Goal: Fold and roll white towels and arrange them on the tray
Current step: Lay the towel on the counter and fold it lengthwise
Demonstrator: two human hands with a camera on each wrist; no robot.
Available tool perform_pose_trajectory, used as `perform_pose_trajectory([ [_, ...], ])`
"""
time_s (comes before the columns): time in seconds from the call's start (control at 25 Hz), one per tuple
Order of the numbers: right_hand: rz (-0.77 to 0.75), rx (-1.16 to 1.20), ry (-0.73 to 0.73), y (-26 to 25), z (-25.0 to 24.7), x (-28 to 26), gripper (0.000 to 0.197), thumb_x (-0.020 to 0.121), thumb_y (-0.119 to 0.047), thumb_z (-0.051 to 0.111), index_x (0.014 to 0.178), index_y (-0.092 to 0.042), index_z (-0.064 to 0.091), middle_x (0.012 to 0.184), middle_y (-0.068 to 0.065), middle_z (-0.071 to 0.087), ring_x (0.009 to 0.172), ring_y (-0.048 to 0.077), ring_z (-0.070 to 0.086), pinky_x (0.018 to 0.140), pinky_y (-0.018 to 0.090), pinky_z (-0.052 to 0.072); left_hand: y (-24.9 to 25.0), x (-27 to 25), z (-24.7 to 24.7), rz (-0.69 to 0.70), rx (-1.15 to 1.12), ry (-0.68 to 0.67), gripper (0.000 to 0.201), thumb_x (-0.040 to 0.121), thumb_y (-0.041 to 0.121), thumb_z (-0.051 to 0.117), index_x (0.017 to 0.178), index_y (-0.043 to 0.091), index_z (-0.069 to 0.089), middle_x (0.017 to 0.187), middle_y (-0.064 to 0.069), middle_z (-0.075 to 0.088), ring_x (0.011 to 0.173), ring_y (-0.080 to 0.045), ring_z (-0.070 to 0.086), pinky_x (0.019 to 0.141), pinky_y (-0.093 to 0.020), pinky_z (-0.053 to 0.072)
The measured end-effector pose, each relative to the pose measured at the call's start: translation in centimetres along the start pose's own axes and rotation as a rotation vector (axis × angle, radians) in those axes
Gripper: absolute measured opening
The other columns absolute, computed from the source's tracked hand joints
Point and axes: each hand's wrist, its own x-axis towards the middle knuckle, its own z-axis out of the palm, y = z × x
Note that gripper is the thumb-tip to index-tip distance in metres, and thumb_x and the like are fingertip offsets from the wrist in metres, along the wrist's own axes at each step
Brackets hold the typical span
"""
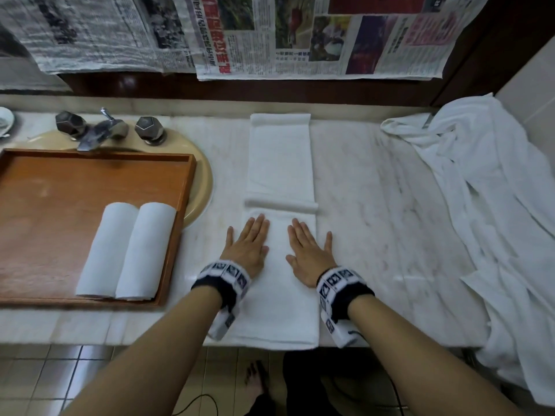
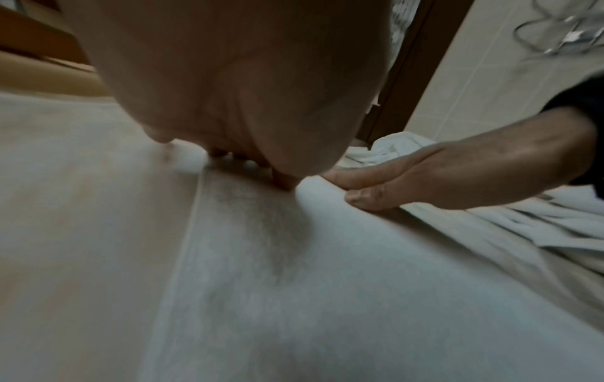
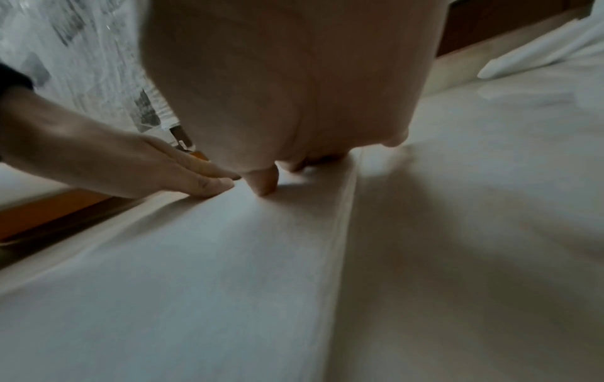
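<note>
A white towel (image 1: 280, 163), folded into a long narrow strip, lies on the marble counter (image 1: 375, 205) and runs from the front edge to the back. A raised crease crosses it just beyond my fingertips. My left hand (image 1: 249, 244) and right hand (image 1: 309, 250) lie flat side by side on the strip's near half, fingers straight and pressing down. The wrist views show the same: the left hand (image 2: 248, 103) and the right hand (image 3: 294, 103) flat on the towel (image 2: 326, 284) (image 3: 212, 284). Two rolled white towels (image 1: 127, 250) lie side by side in the wooden tray (image 1: 60, 187) at the left.
The tray sits partly over a beige sink (image 1: 201, 181) with a metal tap (image 1: 99, 129). A heap of loose white towels (image 1: 495, 220) covers the counter's right end. Newspaper sheets (image 1: 315, 37) hang on the wall behind. Tiled floor and a bare foot (image 1: 255, 382) show below the counter edge.
</note>
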Motion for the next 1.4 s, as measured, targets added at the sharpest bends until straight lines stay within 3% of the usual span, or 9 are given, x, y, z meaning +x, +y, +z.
perform_pose_trajectory([
  [0.16, -0.003, -0.011, 0.029, -0.9, -2.5, 1.3, 0.066, 0.104, -0.037, 0.025, 0.153, -0.016, -0.014, 0.158, -0.005, -0.027, 0.146, 0.012, -0.02, 0.112, 0.063, -0.013, 1.2, 2.5, -2.9, -0.049, 0.021, -0.011, 0.062, 0.104, 0.028, 0.024, 0.154, 0.018, -0.012, 0.16, 0.004, -0.02, 0.149, -0.017, -0.013, 0.119, -0.052, -0.005],
  [0.28, -0.093, -0.072, 0.035, -0.2, 0.3, -1.0, 0.066, 0.104, -0.039, 0.024, 0.153, -0.019, -0.016, 0.155, -0.008, -0.031, 0.146, 0.012, -0.021, 0.112, 0.063, -0.011, 1.2, -0.8, 0.2, 0.065, 0.056, 0.049, 0.06, 0.105, 0.03, 0.021, 0.154, 0.02, -0.011, 0.158, 0.008, -0.023, 0.148, -0.016, -0.014, 0.119, -0.054, -0.003],
  [0.44, 0.243, 0.065, 0.066, 2.4, 1.5, -2.8, 0.069, 0.102, -0.048, 0.016, 0.15, -0.016, -0.021, 0.154, -0.002, -0.034, 0.144, 0.016, -0.027, 0.109, 0.066, -0.016, -2.8, -4.4, 2.9, -0.197, -0.12, 0.105, 0.06, 0.104, 0.039, 0.014, 0.153, 0.019, -0.014, 0.157, 0.004, -0.026, 0.147, -0.019, -0.02, 0.117, -0.054, -0.011],
  [0.64, -0.005, 0.021, 0.118, -2.7, 5.4, -4.4, 0.066, 0.102, -0.048, 0.016, 0.151, -0.022, -0.02, 0.154, -0.008, -0.034, 0.143, 0.013, -0.029, 0.111, 0.067, -0.01, 1.4, -6.4, 6.6, 0.129, -0.032, 0.147, 0.068, 0.09, 0.053, -0.011, 0.153, 0.026, -0.017, 0.156, 0.008, -0.029, 0.145, -0.015, -0.025, 0.119, -0.053, -0.005],
  [0.84, 0.401, 0.132, 0.158, 0.6, 5.9, -5.3, 0.067, 0.1, -0.05, 0.009, 0.149, -0.02, -0.025, 0.152, -0.005, -0.038, 0.143, 0.021, -0.031, 0.106, 0.07, -0.016, -3.8, -8.8, 7.7, -0.221, -0.075, 0.209, 0.062, 0.101, 0.047, 0.007, 0.151, 0.023, -0.02, 0.156, 0.002, -0.032, 0.144, -0.019, -0.029, 0.116, -0.055, -0.015],
  [1.04, 0.046, -0.025, 0.277, -3.4, 9.2, -6.6, 0.073, 0.085, -0.056, -0.011, 0.151, -0.026, -0.019, 0.155, -0.006, -0.032, 0.144, 0.015, -0.028, 0.11, 0.066, -0.014, 1.2, -9.3, 9.9, 0.121, -0.002, 0.254, 0.062, 0.096, 0.051, -0.006, 0.152, 0.028, -0.019, 0.156, 0.009, -0.032, 0.143, -0.013, -0.029, 0.118, -0.053, -0.01],
  [1.2, 0.175, 0.016, 0.31, -0.7, 9.3, -6.8, 0.064, 0.098, -0.052, 0.005, 0.152, -0.025, -0.017, 0.157, -0.005, -0.029, 0.145, 0.014, -0.024, 0.109, 0.067, -0.015, -1.8, -9.8, 9.5, -0.053, -0.049, 0.228, 0.057, 0.1, 0.047, 0.002, 0.152, 0.031, -0.017, 0.156, 0.01, -0.029, 0.145, -0.013, -0.024, 0.116, -0.051, -0.015],
  [1.32, 0.075, 0.063, 0.452, -1.3, 8.7, -7.4, 0.063, 0.101, -0.041, 0.033, 0.154, -0.019, 0.005, 0.163, 0.004, -0.004, 0.149, 0.021, -0.004, 0.113, 0.067, -0.005, -3.5, -10.5, 7.8, -0.091, -0.169, 0.342, 0.052, 0.102, 0.029, 0.033, 0.152, 0.017, 0.023, 0.162, -0.002, 0.01, 0.148, -0.021, 0.012, 0.118, -0.047, 0.013],
  [1.4, -0.158, 0.203, 0.582, -2.3, 8.8, -7.8, 0.046, 0.093, -0.039, 0.056, 0.134, -0.018, 0.054, 0.139, 0.005, 0.047, 0.129, 0.021, 0.039, 0.107, 0.05, 0.034, -3.9, -11.1, 7.3, -0.184, -0.382, 0.523, 0.028, 0.094, 0.018, 0.051, 0.118, 0.013, 0.063, 0.129, -0.008, 0.059, 0.12, -0.027, 0.053, 0.097, -0.039, 0.045],
])
